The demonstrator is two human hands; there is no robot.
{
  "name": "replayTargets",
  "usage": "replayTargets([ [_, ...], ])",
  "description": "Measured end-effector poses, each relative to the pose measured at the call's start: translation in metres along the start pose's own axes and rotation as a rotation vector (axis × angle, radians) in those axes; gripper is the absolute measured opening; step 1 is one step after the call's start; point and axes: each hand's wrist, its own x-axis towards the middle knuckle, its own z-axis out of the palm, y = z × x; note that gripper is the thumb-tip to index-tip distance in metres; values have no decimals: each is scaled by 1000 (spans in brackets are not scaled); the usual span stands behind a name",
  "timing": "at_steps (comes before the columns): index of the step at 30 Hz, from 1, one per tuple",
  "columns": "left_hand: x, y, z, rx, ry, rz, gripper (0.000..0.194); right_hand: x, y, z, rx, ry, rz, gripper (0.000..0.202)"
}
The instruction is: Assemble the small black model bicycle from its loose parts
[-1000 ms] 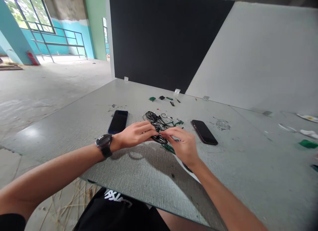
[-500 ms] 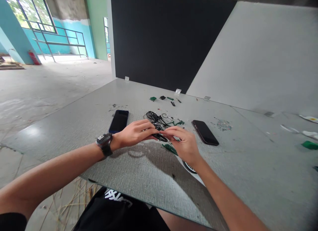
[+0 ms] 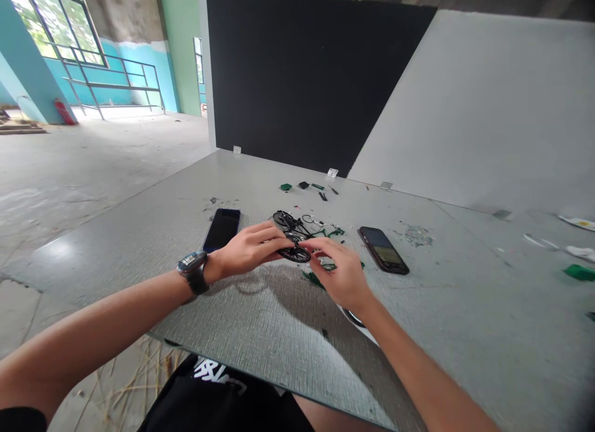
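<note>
Since a second ago your right hand (image 3: 341, 272) slid nearer you | left hand (image 3: 251, 249) pinches little black wheel (image 3: 294, 254), keeping it steady above the worktop (image 3: 139, 233) | right fingers curled beside wheel, grip unclear | bike parts (image 3: 302, 224) just behind wheel.

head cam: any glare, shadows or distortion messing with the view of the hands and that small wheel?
Head view: daylight from the windows at left; soft shadow on the table under the left hand and right hand; small black wheel stays readable; wide-angle bending toward edges; phone screen shows faint reflection.
</note>
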Motion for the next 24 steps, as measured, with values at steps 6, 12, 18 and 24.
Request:
replayTargets([
  [6, 3, 0, -2, 19, 0, 15, 23, 0, 0, 0, -45, -3, -72, 28],
  [12, 2, 1, -1, 13, -8, -17, 23, -1, 0, 1, -54, 6, -31, 28],
  [18, -2, -7, 0, 4, -16, -34, 21, 2, 22, -15, -176, 18, 67, 27],
  [24, -4, -13, -4, 39, -19, -61, 21, 3, 62, -49, -421, -77, 179, 20],
])
